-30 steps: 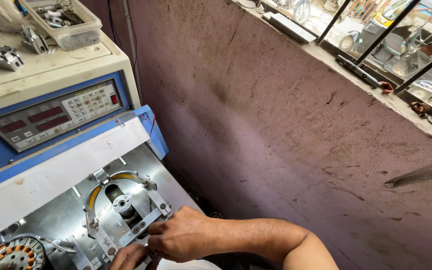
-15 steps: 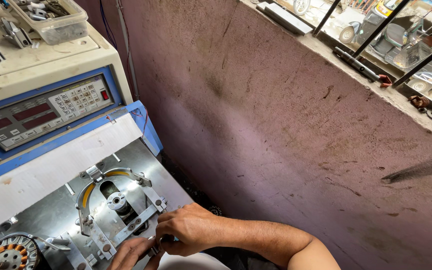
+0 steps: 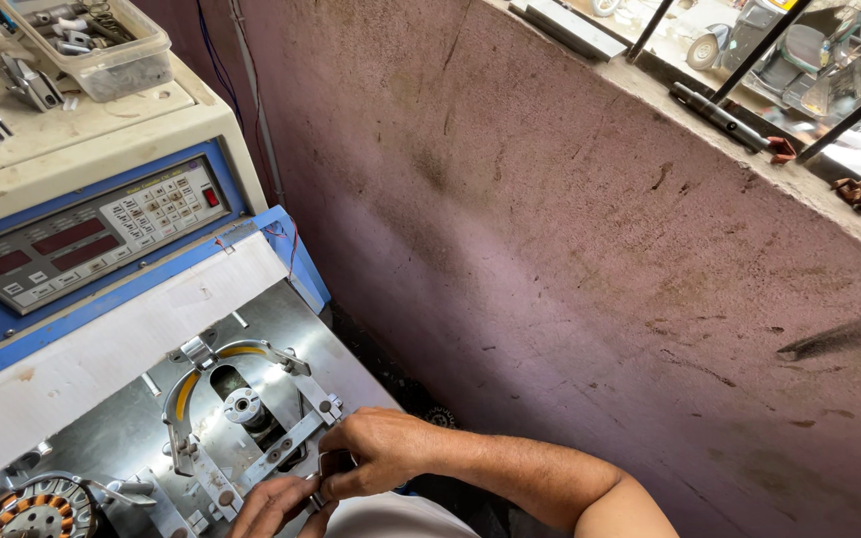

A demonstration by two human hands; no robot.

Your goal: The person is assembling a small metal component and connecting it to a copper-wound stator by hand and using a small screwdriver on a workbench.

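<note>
Both hands meet at the lower edge of the view, over the front of a steel machine plate (image 3: 281, 329). Right hand (image 3: 376, 453) is curled, its fingers pinching a small dark part (image 3: 329, 465) at the near end of a flat metal bar (image 3: 281, 448). Left hand (image 3: 269, 506) lies just below and beside it, fingers bent towards the same part; whether it grips cannot be told. Just beyond the hands, the bar crosses a spindle (image 3: 242, 404) inside a curved metal bracket (image 3: 236, 352). Left of the left hand sits a wound stator (image 3: 32, 510) with orange coils. Well beyond the hands is a blue control panel (image 3: 92, 234), and a plastic tray (image 3: 102, 50) of metal parts.
</note>
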